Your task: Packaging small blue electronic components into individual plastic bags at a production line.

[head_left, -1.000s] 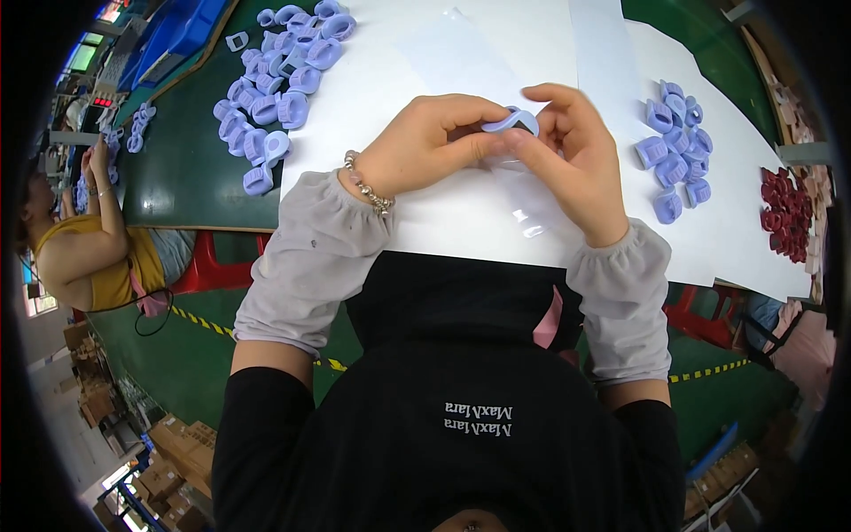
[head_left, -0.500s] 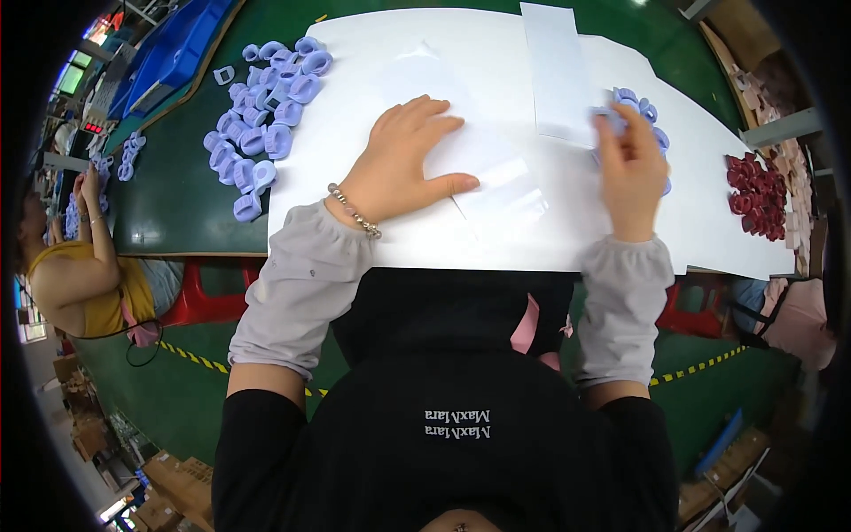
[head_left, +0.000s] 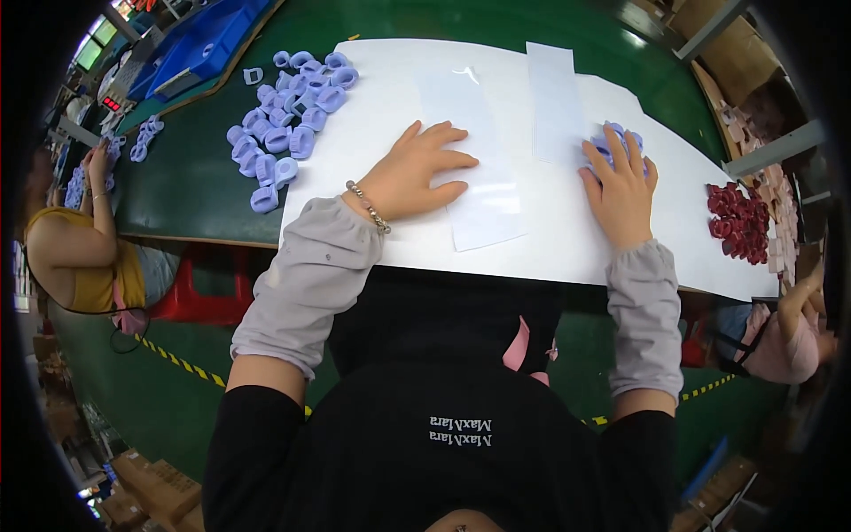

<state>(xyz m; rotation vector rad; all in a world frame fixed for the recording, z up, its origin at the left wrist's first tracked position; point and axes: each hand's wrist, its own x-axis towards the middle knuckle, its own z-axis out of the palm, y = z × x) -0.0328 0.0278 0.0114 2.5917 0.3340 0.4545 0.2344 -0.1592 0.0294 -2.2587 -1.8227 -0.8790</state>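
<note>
The right hand (head_left: 623, 197) stands near me, fingers fanned wide over the lavender pieces (head_left: 601, 143), which lie beneath its fingertips; I can't tell whether it pinches 1. The left hand (head_left: 418, 174), also splayed, reaches over a clear strip (head_left: 487, 218).

A black top (head_left: 381, 399) is worn, its sleeves cut short near the elbows, its chest marked with two small rows of white lettering (head_left: 461, 432). The forearms are covered by loose grey cloth: the left cover (head_left: 310, 275) is dotted with a few dark specks, and the right cover (head_left: 645, 310) is creased all over; both are gathered at the ends. The left wrist is circled by a beaded bracelet (head_left: 368, 208). Black cloth (head_left: 443, 324) is worn over the lap, with a pink strip (head_left: 516, 344) seen against it, perhaps a ribbon.
</note>
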